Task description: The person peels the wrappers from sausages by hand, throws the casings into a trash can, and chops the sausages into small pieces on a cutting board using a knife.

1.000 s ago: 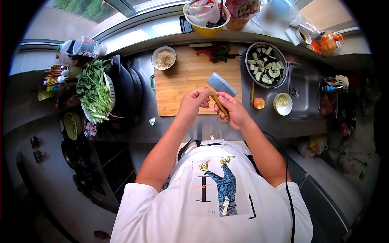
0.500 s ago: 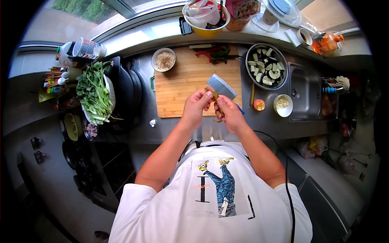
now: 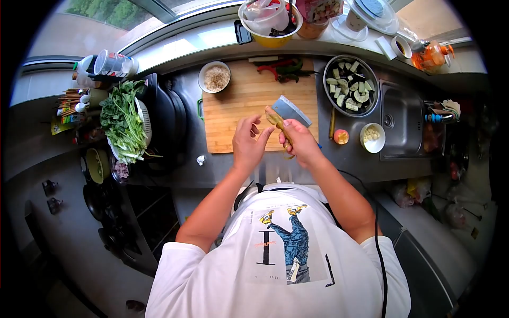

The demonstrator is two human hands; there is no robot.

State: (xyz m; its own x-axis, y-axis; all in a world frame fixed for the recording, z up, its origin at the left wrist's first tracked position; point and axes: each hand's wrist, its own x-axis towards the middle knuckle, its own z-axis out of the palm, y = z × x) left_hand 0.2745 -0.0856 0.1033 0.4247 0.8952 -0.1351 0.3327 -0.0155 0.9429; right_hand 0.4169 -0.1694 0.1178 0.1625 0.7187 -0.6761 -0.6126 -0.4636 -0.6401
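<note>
My right hand [image 3: 300, 142] is closed round a long, yellow-brown piece of food [image 3: 274, 118] whose kind I cannot make out. Its upper end sticks out above my thumb, and a thin strip dangles below the fingers. Close by on the left, my left hand [image 3: 250, 142] is open with its fingers apart and holds nothing. Both hands are above the near part of a wooden cutting board [image 3: 228, 124]. Just beyond the right hand a cleaver [image 3: 292, 110] lies on the board, its handle mostly hidden by that hand.
Red and green peppers [image 3: 286, 68] lie at the board's back edge, near a bowl of shredded food [image 3: 216, 78]. Rightward are a pan of cut eggplant [image 3: 350, 87], a bitten fruit [image 3: 341, 137], a garlic bowl [image 3: 373, 144] and a sink [image 3: 395, 100]. Leafy greens [image 3: 124, 119] stand left.
My left hand has let go of the yellow-brown piece and moved slightly left, its fingers spreading. The right hand still holds the piece, which now shows more of its upper end.
</note>
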